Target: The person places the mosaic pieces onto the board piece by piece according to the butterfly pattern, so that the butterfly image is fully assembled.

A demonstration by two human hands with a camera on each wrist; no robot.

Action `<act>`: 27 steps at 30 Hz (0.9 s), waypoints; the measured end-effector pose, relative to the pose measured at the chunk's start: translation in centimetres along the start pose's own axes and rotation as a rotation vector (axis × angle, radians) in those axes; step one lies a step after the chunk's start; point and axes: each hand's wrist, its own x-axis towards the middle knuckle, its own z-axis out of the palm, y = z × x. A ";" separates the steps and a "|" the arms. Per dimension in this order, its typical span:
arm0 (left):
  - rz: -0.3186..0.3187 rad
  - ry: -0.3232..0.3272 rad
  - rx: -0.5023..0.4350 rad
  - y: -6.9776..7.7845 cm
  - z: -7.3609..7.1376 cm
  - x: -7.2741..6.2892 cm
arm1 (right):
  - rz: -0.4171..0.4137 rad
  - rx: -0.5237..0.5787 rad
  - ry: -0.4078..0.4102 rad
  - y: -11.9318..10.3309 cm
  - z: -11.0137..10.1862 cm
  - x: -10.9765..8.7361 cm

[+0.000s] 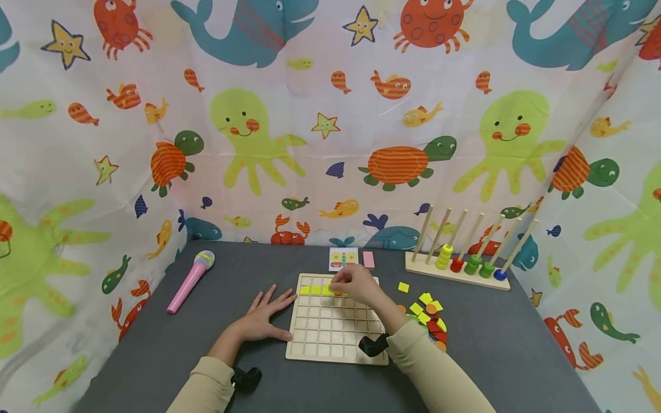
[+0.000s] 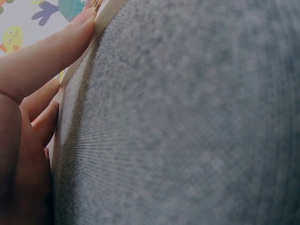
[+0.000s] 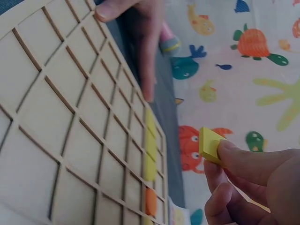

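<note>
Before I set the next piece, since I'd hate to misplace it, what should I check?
1. Yellow square pinched in the right hand: ok.
2. Left hand touching the edge of the board: ok.
3. Board flat on the table: ok.
4. Bare cells on the board: ok, several rows.
5. Loose pieces off the board, to its right: ok.
6. Yellow square matching the card: cannot tell, print too small.

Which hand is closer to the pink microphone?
Left. The left hand is right of the pink microphone, touching the left edge of the wooden board; the right hand is farther away, above the board, pinching a yellow square.
</note>
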 end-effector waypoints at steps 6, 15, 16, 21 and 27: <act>-0.032 -0.033 0.018 0.3 -0.3 0.0 | -0.003 -0.030 -0.017 0.5 2.4 1.3; -0.020 -0.007 0.043 -1.1 0.3 0.5 | -0.053 -0.113 -0.002 0.5 6.0 2.9; -0.021 -0.007 0.047 -1.2 0.3 0.5 | -0.055 -0.125 0.002 0.5 6.3 3.0; -0.009 0.003 0.031 -0.9 0.0 0.2 | -0.030 -0.148 0.016 0.4 7.4 3.6; 0.006 0.018 0.016 -0.8 0.1 0.1 | -0.041 -0.220 0.017 0.4 8.1 3.9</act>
